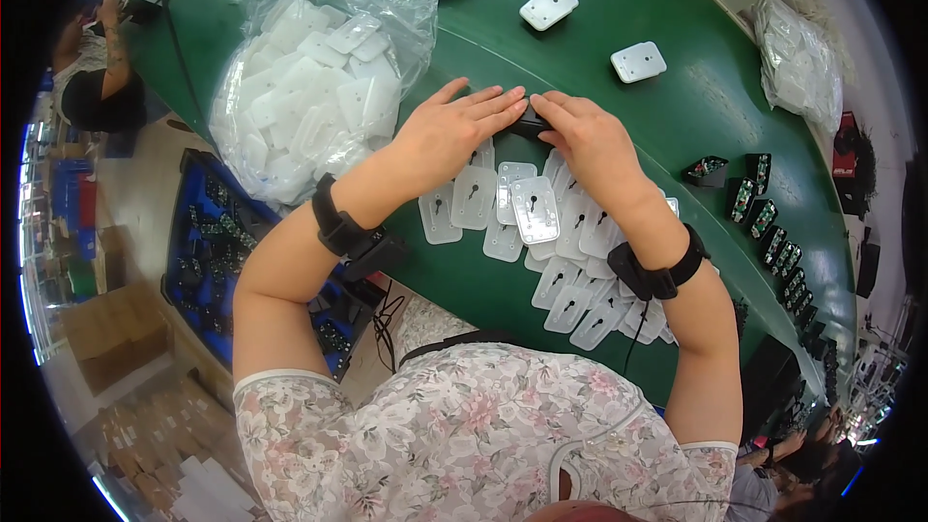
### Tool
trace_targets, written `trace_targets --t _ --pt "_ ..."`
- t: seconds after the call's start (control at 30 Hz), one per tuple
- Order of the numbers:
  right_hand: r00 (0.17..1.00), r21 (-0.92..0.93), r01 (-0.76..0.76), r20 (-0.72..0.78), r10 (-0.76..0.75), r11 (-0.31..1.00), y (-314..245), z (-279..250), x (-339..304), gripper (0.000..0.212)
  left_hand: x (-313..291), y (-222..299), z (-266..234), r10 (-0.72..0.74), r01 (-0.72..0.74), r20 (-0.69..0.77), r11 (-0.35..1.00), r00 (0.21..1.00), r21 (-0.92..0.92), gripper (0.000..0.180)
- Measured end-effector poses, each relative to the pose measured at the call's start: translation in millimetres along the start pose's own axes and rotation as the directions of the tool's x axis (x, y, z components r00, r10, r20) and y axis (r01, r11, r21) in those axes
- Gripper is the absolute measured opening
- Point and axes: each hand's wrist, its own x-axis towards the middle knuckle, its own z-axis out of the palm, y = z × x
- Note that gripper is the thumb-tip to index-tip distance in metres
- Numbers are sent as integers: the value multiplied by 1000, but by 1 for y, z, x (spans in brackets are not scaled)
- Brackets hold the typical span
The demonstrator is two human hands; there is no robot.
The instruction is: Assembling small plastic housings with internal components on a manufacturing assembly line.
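One black case [528, 124] sits between the left hand [443, 132] and the right hand [592, 147], over the green surface [590, 58], just beyond the loose whitish covers [535, 216]. The right hand seems to hold it between thumb and fingers; the left reaches its fingers straight to the other end, thumb hidden, so its grip I cannot tell. Best to keep the case level, press evenly from both ends, and keep the wrists clear of the covers.

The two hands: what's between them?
A black piece, partly hidden by the fingers, sits between the left hand and right hand, in the head view.
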Motion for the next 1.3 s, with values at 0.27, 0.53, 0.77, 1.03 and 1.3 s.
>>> trace_targets --t 0.27,0.53,0.77,1.03,1.3 --pt "911 464 -385 328 248 798 35 -6 31 30 31 10 29 -187 173 -115 977 976 -122 40" --pt "992 439 -107 -10 124 892 6 -26 11 38 30 14 -12 -375 168 -221 769 900 -617 28" --pt "989 436 -138 13 147 889 0 -25 16 44 25 12 -19 -442 210 -173 690 880 -693 25" --pt "948 546 -180 -125 292 818 4 -65 -12 35 71 -96 21 -827 453 -30 338 562 -825 27" --pt "831 578 -276 -258 493 768 32 -114 -106 25 85 -149 58 -813 503 64 293 578 -813 37"
